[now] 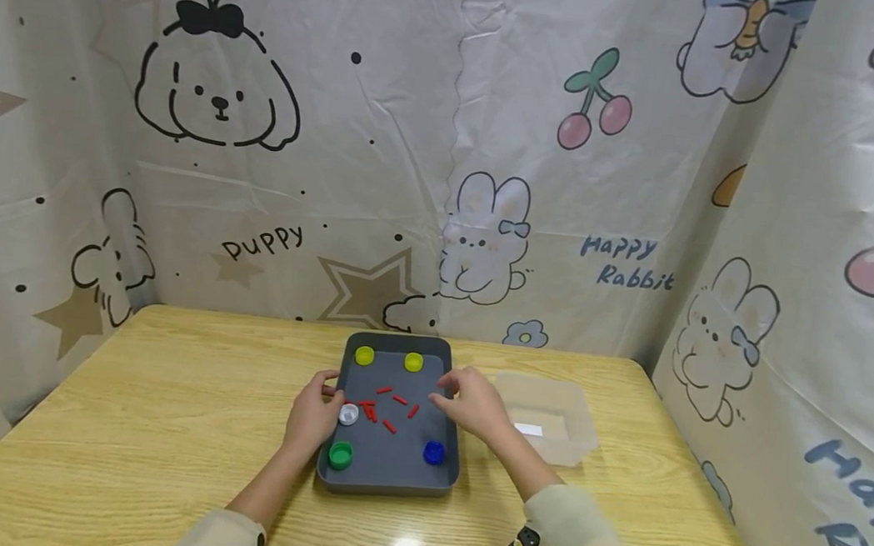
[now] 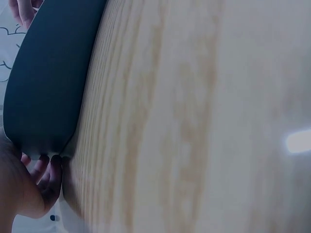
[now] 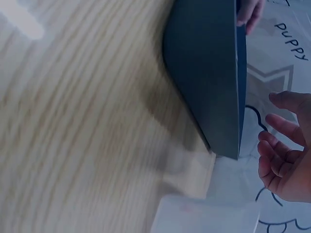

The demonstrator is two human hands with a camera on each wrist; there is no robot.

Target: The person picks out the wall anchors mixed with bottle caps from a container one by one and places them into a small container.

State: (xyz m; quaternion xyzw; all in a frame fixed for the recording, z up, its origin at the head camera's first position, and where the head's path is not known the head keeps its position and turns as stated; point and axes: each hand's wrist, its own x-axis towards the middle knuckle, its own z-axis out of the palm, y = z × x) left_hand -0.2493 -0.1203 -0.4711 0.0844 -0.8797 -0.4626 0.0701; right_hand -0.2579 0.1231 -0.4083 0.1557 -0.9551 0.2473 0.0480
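A dark grey tray [image 1: 394, 479] lies on the table, with several small red sticks [image 1: 390, 426] scattered over its middle. Two yellow caps [image 1: 364, 355] sit at its far end, a white cap [image 1: 349, 415] by the left wall, a green cap [image 1: 341, 455] at the near left and a blue cap [image 1: 434, 452] at the near right. My left hand [image 1: 313, 416] holds the tray's left side, thumb at the rim beside the white cap, fingers curled at the outer wall. Over the right rim hovers my right hand [image 1: 477, 402], fingers loosely bent and apart, nothing between them.
To the right of the tray stands a translucent plastic box [image 1: 581, 424] with a white label, partly behind my right forearm. Wooden table surface [image 1: 173, 407] stretches out on both sides. A printed curtain [image 1: 383, 178] hangs along the back and sides.
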